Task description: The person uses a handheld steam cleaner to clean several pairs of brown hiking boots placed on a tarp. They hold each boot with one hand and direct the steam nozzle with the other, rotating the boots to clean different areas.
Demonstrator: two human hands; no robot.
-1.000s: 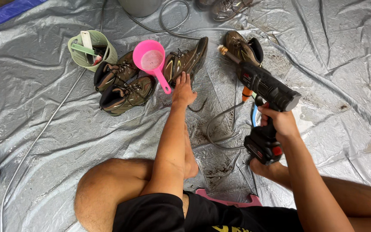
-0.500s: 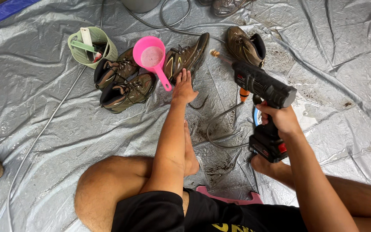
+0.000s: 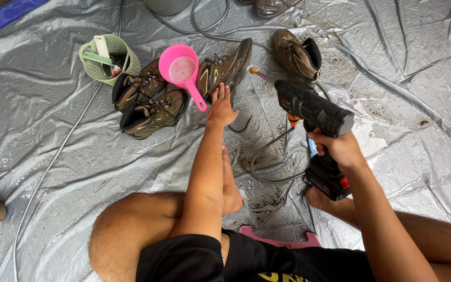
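The left hand (image 3: 221,107), its grip open, touched a muddy hiking boot (image 3: 224,70) just ahead, not yet lifted. The right hand (image 3: 340,149) gripped the cordless spray gun (image 3: 314,117). Every boot looked dirty; washing seemed barely begun.

Grey tarp (image 3: 392,62): boots (image 3: 150,107), green basket (image 3: 92,65), hose (image 3: 267,167)

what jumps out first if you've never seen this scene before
The black cordless spray gun in the right hand, right of centre, its brass nozzle aimed at the boots. The left hand reaches to a brown boot beside a pink scoop, all on a wet, muddy silver tarp.
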